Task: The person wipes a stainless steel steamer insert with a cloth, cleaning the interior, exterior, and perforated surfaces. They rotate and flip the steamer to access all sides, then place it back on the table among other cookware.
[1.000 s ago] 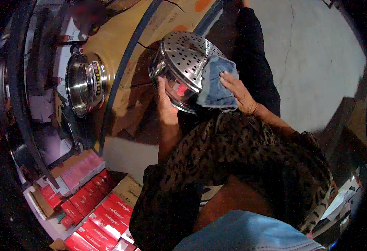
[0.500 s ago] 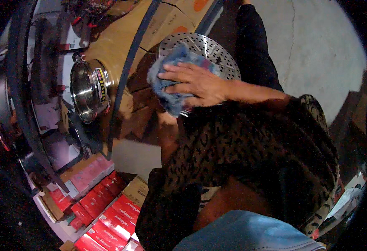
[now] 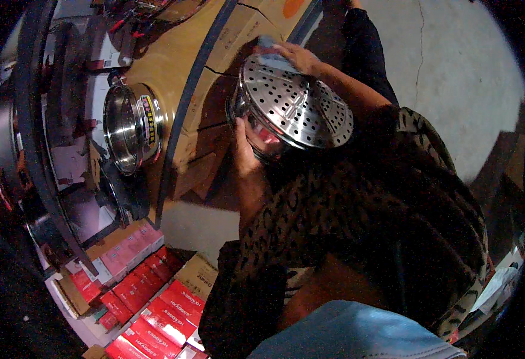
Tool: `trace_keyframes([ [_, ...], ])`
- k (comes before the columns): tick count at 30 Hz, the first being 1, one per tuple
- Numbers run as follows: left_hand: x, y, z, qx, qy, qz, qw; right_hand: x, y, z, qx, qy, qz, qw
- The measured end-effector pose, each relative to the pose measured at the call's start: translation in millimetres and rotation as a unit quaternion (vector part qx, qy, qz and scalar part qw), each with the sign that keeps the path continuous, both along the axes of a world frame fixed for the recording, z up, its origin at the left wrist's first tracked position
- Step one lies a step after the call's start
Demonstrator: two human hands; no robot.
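Note:
A shiny metal steamer (image 3: 319, 116) is held tilted in front of me, its round, perforated face turned up. My left hand (image 3: 248, 149) grips its side wall from the lower left, the thumb showing and the other fingers mostly hidden under it. At the far rim, my right hand (image 3: 301, 58) presses a bluish cloth (image 3: 268, 52) against the metal. The fingers of that hand are bent over the cloth and partly blurred. Light from above glints on the perforated surface.
A steel pot (image 3: 124, 128) with a coloured label lies on the wooden shelf (image 3: 173, 60) at left. Red boxes (image 3: 167, 314) are stacked at lower left, beside pink boxes (image 3: 131, 246). Cardboard cartons (image 3: 238, 36) stand behind the dark shelf edge. Concrete floor (image 3: 454, 72) lies at right.
My right hand and the cloth have moved from the steamer's near left part up to its far rim. More of the perforated face and my left hand now show.

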State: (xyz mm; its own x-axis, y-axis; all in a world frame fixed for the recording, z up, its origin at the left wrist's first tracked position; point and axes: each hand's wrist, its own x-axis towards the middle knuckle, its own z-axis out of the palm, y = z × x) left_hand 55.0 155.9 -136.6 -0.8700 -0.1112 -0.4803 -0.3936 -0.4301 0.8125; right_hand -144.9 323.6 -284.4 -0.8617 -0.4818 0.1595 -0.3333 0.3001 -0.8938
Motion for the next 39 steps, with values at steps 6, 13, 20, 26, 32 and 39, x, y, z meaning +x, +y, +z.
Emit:
trace_keyframes([
  [6,-8,-7,-33,0.055,0.025,0.037,0.998,74,80,-177,0.036,-0.160,-0.038,0.986],
  [13,-5,0,-16,0.043,0.033,0.066,0.996,176,94,-88,-0.144,-0.425,-0.173,0.877],
  [20,-12,3,-5,0.037,-0.002,0.139,0.990,195,86,2,0.095,0.074,-0.150,0.981],
  [26,-17,0,2,0.081,-0.004,0.111,0.991,187,69,129,0.033,0.065,-0.026,0.997],
  [32,-22,-3,7,0.081,-0.014,0.097,0.992,150,30,170,0.081,0.127,0.027,0.988],
  [39,-41,13,21,0.185,-0.031,0.084,0.979,90,-47,174,0.191,0.266,0.067,0.943],
])
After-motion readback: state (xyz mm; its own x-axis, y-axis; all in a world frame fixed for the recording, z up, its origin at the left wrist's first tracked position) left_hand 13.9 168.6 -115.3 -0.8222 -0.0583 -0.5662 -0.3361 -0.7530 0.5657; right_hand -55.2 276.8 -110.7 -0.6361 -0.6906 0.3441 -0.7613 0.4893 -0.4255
